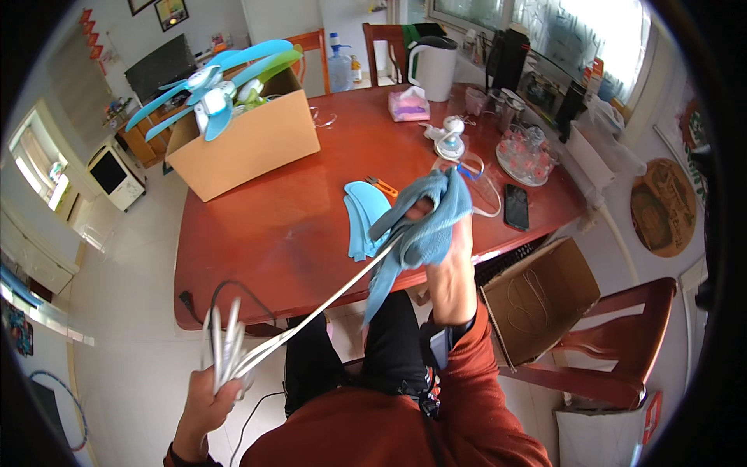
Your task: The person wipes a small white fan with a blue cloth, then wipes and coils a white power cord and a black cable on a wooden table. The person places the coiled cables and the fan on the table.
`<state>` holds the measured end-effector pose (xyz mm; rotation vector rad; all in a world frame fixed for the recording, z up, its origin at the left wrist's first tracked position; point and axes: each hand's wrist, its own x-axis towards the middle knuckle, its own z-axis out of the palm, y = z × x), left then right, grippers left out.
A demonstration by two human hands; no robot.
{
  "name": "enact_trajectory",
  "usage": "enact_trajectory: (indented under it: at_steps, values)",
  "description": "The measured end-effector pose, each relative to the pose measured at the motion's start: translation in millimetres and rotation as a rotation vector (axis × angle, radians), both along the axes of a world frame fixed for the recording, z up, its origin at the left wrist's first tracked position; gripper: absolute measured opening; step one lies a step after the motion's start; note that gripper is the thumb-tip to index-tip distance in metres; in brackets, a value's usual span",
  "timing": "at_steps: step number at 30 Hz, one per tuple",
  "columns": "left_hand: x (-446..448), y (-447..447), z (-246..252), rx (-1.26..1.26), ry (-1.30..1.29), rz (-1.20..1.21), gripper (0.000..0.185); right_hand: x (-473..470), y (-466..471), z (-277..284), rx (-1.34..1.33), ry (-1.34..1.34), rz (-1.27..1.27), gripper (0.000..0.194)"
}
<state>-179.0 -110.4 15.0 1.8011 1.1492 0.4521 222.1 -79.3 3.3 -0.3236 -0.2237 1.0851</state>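
My left hand (211,400), low at the left, is closed around a looped bundle of white cord (224,344), blurred at its upper loops. From there the cord stretches taut up to a blue cloth (435,227). My right hand (460,248) grips this cloth around the cord above the table's near edge; most of its fingers are hidden in the folds. Just left of the cloth lie light-blue fan blades (365,219), with orange-handled snips (382,186) beside them. Beyond the cloth, a small white-and-blue fan body (450,140) rests on the table, near loops of white cord (495,201).
A cardboard box (251,146) of blue and green fans stands on the red table (262,233). At the right are a phone (516,207), a tray of glasses (528,157), and an open carton (543,298) by a wooden chair (630,338). A kettle (435,67) stands behind.
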Motion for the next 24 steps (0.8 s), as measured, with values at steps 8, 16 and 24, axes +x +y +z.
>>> enact_trajectory:
  at_steps: [8,16,24]
  values:
    - [-75.7,-11.2,-36.7,-0.233,-0.502,0.331,0.032,25.4,9.8,-20.2,-0.086,-0.294,-0.17,0.029]
    - [-142.9,11.8,-24.6,-0.344,-1.327,0.71,0.03,109.9,-18.7,-49.6,-0.078,-0.484,-0.372,0.023]
    - [-26.4,34.4,5.2,-0.324,-1.152,0.224,0.022,45.9,-35.3,-50.0,-0.358,-0.482,-0.405,0.026]
